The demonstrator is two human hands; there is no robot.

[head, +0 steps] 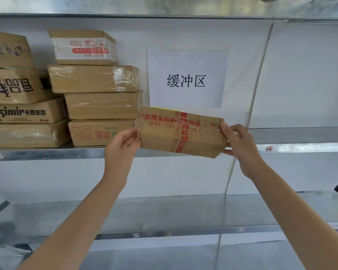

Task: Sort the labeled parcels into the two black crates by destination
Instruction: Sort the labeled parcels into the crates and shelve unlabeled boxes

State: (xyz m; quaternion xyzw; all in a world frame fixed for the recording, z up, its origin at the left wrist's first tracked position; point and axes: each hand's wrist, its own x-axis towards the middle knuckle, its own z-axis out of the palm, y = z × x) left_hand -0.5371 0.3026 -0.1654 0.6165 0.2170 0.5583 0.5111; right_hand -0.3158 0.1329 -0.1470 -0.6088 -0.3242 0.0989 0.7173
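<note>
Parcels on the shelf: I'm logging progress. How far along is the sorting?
Done: cannot tell; no crate is in view. In hand: the left hand and right hand grip one red-taped parcel by its ends, before the shelf. Left: two stacks of boxes on that shelf.

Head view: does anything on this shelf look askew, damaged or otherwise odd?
Mildly. The parcel held between the left hand and right hand is tilted, its red-printed tape wrinkled. In the stack beside it, boxes sit offset; further left, the black-lettered box has its print upside down.
</note>
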